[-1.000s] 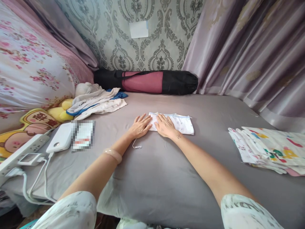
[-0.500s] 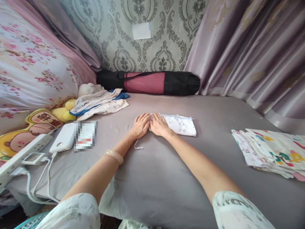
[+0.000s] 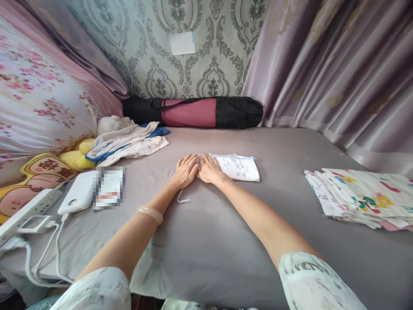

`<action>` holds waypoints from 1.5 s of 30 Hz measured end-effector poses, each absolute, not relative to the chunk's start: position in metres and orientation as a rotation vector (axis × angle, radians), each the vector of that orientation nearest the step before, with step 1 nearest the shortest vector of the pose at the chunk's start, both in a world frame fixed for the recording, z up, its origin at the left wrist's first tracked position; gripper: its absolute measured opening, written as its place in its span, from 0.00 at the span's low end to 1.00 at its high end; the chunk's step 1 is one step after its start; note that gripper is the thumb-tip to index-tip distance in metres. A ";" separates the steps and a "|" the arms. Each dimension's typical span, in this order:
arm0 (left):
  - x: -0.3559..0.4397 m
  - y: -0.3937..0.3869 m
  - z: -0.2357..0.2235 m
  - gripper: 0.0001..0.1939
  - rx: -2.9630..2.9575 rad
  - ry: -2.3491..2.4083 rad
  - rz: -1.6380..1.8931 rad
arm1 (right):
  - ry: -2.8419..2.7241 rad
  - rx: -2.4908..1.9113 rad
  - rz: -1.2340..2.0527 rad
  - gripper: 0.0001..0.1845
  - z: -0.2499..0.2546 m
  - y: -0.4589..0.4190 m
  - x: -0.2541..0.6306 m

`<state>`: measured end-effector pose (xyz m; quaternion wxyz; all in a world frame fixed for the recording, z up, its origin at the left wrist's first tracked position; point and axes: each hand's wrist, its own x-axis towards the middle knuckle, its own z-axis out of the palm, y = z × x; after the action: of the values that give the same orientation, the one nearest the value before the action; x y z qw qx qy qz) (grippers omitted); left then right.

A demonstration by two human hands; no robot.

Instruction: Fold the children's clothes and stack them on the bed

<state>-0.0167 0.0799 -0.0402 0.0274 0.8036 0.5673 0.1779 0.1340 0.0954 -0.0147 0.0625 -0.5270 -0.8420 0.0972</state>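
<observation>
A white printed cloth [image 3: 240, 167] with light-blue edging lies folded flat on the grey sheet [image 3: 213, 241]. My right hand [image 3: 208, 168] rests palm down over its left part, fingers stretched out. Beside it, my left hand [image 3: 185, 171] lies flat at the cloth's left end, fingers extended, with the two hands touching or nearly so. A thin white string [image 3: 183, 199] sticks out below my left wrist. What lies under the palms is hidden.
Folded patterned cloths [image 3: 364, 198] are stacked at the right. On the left are a power strip [image 3: 29, 213], a white power bank [image 3: 77, 193], cables, a blurred packet [image 3: 109, 189] and crumpled clothes [image 3: 129, 140]. A black and red rolled bag [image 3: 193, 113] lies along the wall.
The view has swung slightly to the right, so things sit further left in it. Both hands stay flat at the left end of the folded cloth.
</observation>
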 end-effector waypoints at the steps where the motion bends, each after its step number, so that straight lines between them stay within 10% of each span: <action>1: -0.017 0.080 -0.040 0.29 2.480 1.750 0.558 | -2.550 -1.569 0.283 0.34 -0.015 0.095 0.134; 45: 0.025 0.117 -0.019 0.24 2.693 1.722 0.232 | -2.392 -1.748 0.268 0.32 -0.026 0.108 0.270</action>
<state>0.0245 0.1172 -0.0194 -0.0315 0.8399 0.5369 0.0722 0.2698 0.1079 -0.0257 0.0833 -0.5855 -0.8014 0.0898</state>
